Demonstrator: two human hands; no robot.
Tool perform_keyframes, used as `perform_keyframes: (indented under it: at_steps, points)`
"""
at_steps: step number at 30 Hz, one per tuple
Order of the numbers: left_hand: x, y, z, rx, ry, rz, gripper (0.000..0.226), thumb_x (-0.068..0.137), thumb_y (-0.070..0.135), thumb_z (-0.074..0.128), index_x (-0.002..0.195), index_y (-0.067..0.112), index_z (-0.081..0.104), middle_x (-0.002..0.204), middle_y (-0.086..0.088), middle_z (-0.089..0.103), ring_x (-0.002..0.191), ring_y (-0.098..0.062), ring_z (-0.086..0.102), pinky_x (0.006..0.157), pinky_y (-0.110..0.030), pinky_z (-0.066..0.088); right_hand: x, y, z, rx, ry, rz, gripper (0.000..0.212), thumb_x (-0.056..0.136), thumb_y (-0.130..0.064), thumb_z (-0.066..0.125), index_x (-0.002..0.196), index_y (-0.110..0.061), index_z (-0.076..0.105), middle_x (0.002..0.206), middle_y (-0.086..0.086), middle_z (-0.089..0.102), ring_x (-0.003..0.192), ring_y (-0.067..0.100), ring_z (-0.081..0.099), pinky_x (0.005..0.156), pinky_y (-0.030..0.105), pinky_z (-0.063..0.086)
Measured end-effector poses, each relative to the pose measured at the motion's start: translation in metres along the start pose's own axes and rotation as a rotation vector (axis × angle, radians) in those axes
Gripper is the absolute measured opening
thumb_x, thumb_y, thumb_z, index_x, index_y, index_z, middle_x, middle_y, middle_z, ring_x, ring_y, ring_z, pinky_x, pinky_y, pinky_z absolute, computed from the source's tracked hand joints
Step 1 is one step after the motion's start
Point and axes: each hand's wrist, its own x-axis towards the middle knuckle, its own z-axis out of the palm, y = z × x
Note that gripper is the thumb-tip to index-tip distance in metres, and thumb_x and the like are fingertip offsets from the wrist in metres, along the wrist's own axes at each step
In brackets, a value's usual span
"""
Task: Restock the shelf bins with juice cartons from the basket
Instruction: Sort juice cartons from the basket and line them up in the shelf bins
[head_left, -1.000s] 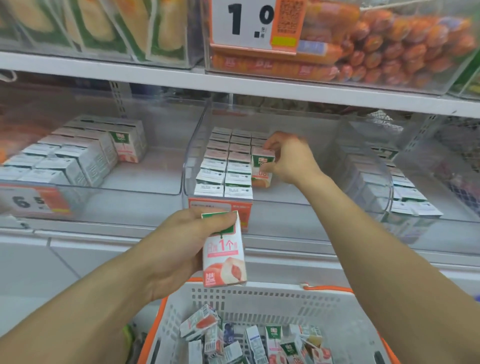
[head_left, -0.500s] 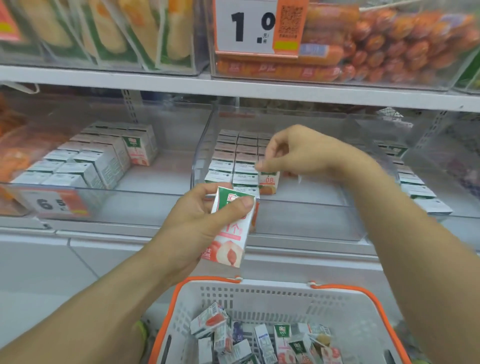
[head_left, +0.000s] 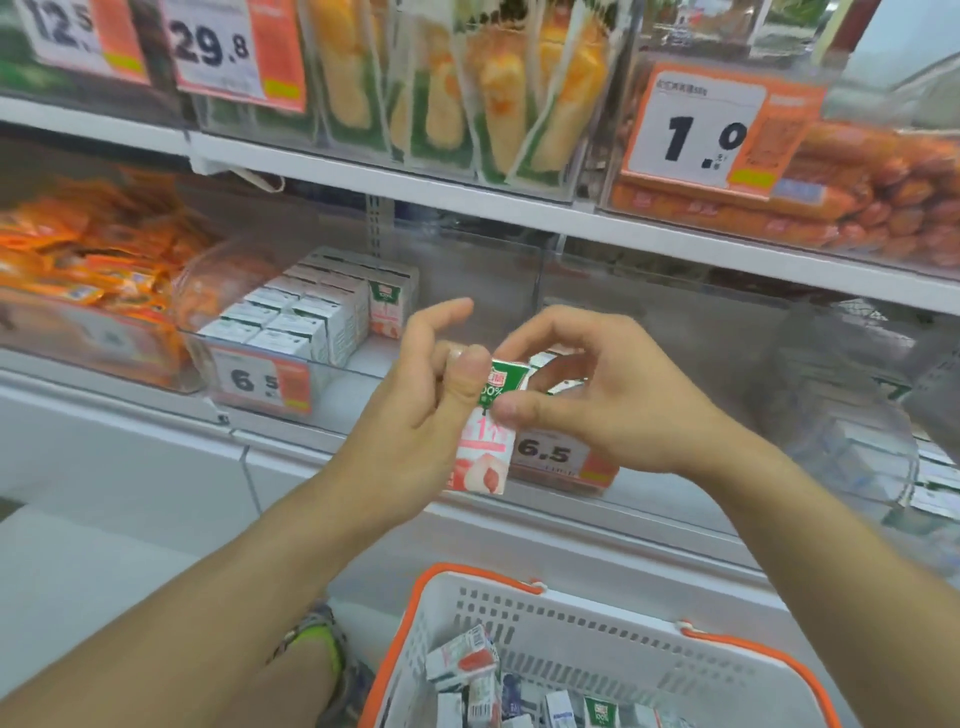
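A single juice carton (head_left: 483, 441), green at the top and pink-and-white below with a peach printed near its base, stood upright at the centre of the view, held in the air in front of the middle shelf. The left hand (head_left: 415, 410) gripped it from nine o'clock, thumb pressed on the green front panel and forefinger stretched free toward twelve o'clock. The right hand (head_left: 582, 400) pinched the same carton from three o'clock, thumb on its front edge and fingers curled over its top. Behind the hands, a clear shelf bin (head_left: 332, 364) at ten o'clock held rows of like cartons behind a 6.5 price tag (head_left: 260, 382). A second 6.5 tag (head_left: 550, 452) showed just below the right hand. At six o'clock, a white basket (head_left: 597, 639) with an orange rim held loose cartons (head_left: 462, 660) lying at mixed angles.
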Motion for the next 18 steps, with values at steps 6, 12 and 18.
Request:
perform_keyframes:
  at_steps: [6, 12, 18]
  points:
    - [0.016, -0.029, -0.053, 0.121, 0.214, 0.016, 0.057, 0.098, 0.052, 0.032, 0.150, 0.030, 0.022, 0.133, 0.010, 0.049, 0.120, 0.002, 0.049, 0.099, -0.019, 0.040, 0.059, -0.022, 0.042, -0.063, 0.121, -0.066, 0.033, 0.074, -0.015, 0.086, 0.098, -0.021, 0.064, 0.096, -0.008, 0.069, 0.074, 0.009, 0.070, 0.070, 0.031, 0.059]
    - [0.023, -0.097, -0.106, 0.634, 0.271, 0.040, 0.070, 0.076, 0.033, 0.063, 0.141, 0.016, 0.044, 0.138, -0.006, 0.047, 0.131, -0.023, 0.037, 0.106, -0.024, 0.023, 0.161, 0.021, 0.083, -0.227, 0.383, 0.031, 0.042, 0.073, -0.017, 0.083, 0.110, -0.019, 0.062, 0.107, -0.004, 0.067, 0.090, 0.017, 0.064, 0.085, 0.032, 0.051]
    - [0.024, -0.127, -0.115, 0.718, 0.344, 0.193, 0.034, 0.070, 0.032, 0.078, 0.099, 0.016, 0.072, 0.102, 0.001, 0.070, 0.107, -0.023, 0.058, 0.101, -0.037, 0.035, 0.245, 0.091, 0.131, -0.251, 0.311, 0.266, 0.034, 0.077, -0.007, 0.075, 0.107, -0.013, 0.061, 0.108, 0.007, 0.060, 0.093, 0.023, 0.059, 0.068, 0.017, 0.040]
